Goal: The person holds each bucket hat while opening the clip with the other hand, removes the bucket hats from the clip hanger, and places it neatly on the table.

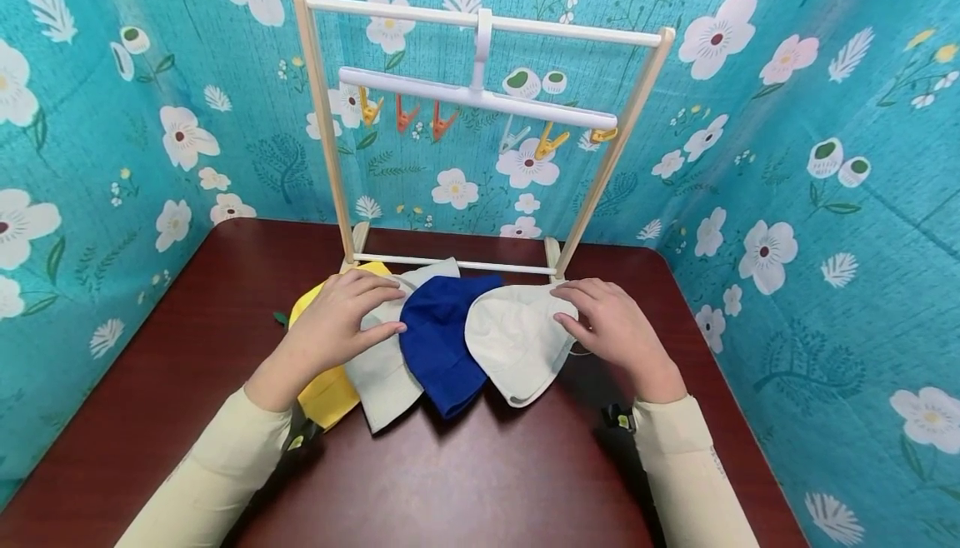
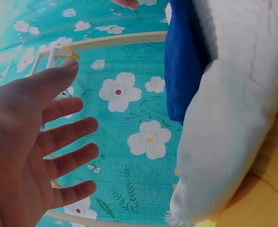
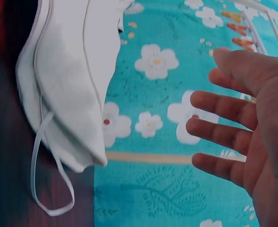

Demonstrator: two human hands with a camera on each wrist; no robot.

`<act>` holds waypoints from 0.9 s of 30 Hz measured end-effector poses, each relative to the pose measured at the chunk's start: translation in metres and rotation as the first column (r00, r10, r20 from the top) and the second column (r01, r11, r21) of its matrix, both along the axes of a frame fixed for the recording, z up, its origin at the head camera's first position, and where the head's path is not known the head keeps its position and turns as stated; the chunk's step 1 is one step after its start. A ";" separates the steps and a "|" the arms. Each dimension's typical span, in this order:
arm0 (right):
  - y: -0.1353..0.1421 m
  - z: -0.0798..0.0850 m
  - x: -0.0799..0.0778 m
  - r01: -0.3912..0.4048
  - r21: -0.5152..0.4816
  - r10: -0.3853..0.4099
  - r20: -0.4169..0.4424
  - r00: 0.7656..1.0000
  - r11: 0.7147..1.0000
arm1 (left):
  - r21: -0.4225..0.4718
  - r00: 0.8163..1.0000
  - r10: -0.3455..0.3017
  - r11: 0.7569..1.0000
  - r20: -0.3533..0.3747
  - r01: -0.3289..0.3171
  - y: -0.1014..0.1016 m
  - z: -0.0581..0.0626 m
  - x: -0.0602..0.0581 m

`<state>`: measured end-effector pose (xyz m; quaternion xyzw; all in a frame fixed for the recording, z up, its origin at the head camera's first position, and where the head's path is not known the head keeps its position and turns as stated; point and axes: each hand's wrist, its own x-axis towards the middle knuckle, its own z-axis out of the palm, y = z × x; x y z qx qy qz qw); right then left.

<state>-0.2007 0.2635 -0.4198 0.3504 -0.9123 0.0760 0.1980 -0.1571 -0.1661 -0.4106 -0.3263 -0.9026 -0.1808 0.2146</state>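
Four bucket-style fabric hats lie overlapped in a row on the table: a yellow hat (image 1: 330, 398), a light grey hat (image 1: 386, 386), a dark blue hat (image 1: 446, 344) and an off-white hat (image 1: 517, 336) on top at the right. My left hand (image 1: 337, 319) hovers over the yellow and grey hats, fingers spread and holding nothing. At the off-white hat's right edge is my right hand (image 1: 618, 327), its fingers also apart and free of any object. In the right wrist view, a thin white strap (image 3: 33, 165) loops from the off-white hat.
Behind the hats stands a wooden rack (image 1: 326, 123) with a lavender hanger (image 1: 476, 97) on its top bar. Several clips hang from it, including a red clip (image 1: 442, 121) and a yellow clip (image 1: 551, 141). Flowered teal cloth (image 1: 840, 156) surrounds the dark red table (image 1: 465, 490).
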 end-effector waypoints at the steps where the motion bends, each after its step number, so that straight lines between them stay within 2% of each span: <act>1: 0.003 0.000 -0.001 0.003 -0.004 -0.003 -0.001 1.000 1.000 | -0.008 1.000 0.003 1.000 -0.007 -0.003 0.000 0.000 0.000; 12: 0.022 -0.003 -0.007 0.024 -0.004 -0.024 -0.008 1.000 1.000 | -0.103 0.996 0.062 0.992 -0.059 -0.068 -0.012 -0.004 0.002; 20: 0.038 -0.005 -0.008 0.064 -0.023 -0.063 0.018 0.998 0.998 | -0.233 0.989 0.107 0.964 -0.103 -0.129 -0.025 -0.006 -0.003; 27: 0.053 -0.008 -0.011 0.093 -0.030 -0.092 0.018 0.996 0.995 | -0.235 0.990 0.125 0.962 -0.070 -0.138 -0.035 -0.007 -0.008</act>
